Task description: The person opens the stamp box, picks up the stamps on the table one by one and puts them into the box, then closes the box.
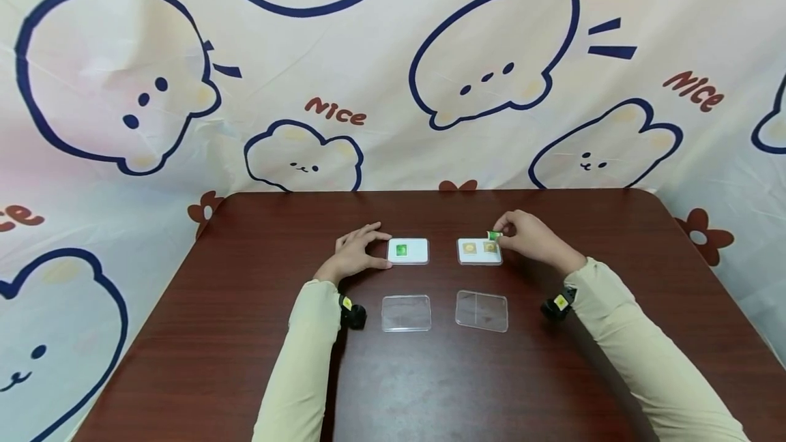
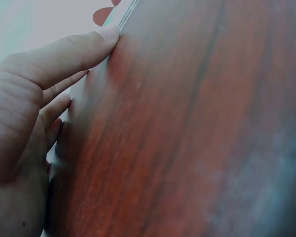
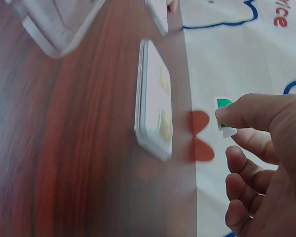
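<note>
My left hand (image 1: 353, 252) holds the left end of a flat white case (image 1: 417, 252), index fingertip at its far corner and thumb at its near corner. A green square (image 1: 402, 249) lies on that case. In the left wrist view, the thumb (image 2: 84, 52) presses the case's edge. Between thumb and index finger, my right hand (image 1: 522, 232) pinches a small green-and-white piece (image 3: 223, 112), raised just behind a second white case (image 1: 479, 260). Two yellowish squares (image 1: 469, 248) lie on this second case, and the right fingers overlap its far right corner in the head view.
Two clear plastic lids (image 1: 406, 314) (image 1: 482, 311) lie on the brown table (image 1: 467, 387), nearer me than the cases. Behind the table hangs a pale cloth (image 1: 393, 74) with cartoon outlines. Each wrist wears a black camera (image 1: 353, 314).
</note>
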Demonstrator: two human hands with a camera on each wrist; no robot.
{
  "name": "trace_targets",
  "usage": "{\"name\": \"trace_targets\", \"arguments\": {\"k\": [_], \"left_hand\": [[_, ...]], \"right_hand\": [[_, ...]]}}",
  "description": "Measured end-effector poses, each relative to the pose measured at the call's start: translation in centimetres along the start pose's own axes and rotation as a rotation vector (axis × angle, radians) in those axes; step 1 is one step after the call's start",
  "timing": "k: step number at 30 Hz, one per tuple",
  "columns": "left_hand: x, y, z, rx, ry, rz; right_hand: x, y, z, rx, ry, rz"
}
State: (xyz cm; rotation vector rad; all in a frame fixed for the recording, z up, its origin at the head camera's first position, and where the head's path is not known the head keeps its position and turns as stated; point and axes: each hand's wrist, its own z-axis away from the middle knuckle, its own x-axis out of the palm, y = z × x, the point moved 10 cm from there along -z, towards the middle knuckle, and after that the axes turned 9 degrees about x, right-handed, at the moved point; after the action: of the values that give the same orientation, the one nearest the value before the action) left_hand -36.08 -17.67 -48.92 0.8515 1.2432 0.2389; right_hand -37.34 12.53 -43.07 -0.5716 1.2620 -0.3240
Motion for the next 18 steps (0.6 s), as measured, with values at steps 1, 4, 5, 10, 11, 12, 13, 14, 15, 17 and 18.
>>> {"name": "trace_targets", "arguments": {"k": [1,4,5,10,11,12,13,14,15,17,18], "left_hand": [[0.0,0.0,0.0,0.0,0.0,0.001],[0.0,-0.1,0.1,0.0,0.001,0.006],[0.0,0.0,0.1,0.0,0.002,0.008],[-0.2,0.2,0.1,0.002,0.006,0.009],[-0.2,0.2,0.1,0.001,0.006,0.007],[-0.2,0.2,0.1,0.0,0.005,0.006],[-0.2,0.2,0.1,-0.002,0.005,0.006],[-0.2,0.2,0.1,-0.002,0.007,0.008],[-0.2,0.2,0.1,-0.002,0.008,0.009],[-0.2,0.2,0.1,-0.003,0.011,0.011],[-0.2,0.2,0.1,-0.003,0.013,0.012]], "right_hand": [[0.3,-0.6,-0.2,-0.011,-0.007,0.001],[1.1,-1.9,-0.6,-0.033,-0.028,0.002],[1.4,-2.4,-0.7,-0.044,-0.036,0.004],[2.6,-4.5,-1.0,-0.083,-0.06,0.007],[2.9,-5.0,-1.1,-0.092,-0.064,0.011],[3.1,-5.4,-1.2,-0.1,-0.066,0.014],[3.3,-5.8,-1.2,-0.11,-0.068,0.02],[3.5,-6.2,-1.3,-0.116,-0.072,0.025],[3.8,-6.6,-1.4,-0.124,-0.075,0.03],[4.3,-7.3,-1.6,-0.137,-0.084,0.036],[4.6,-7.6,-1.7,-0.139,-0.09,0.034]]}}
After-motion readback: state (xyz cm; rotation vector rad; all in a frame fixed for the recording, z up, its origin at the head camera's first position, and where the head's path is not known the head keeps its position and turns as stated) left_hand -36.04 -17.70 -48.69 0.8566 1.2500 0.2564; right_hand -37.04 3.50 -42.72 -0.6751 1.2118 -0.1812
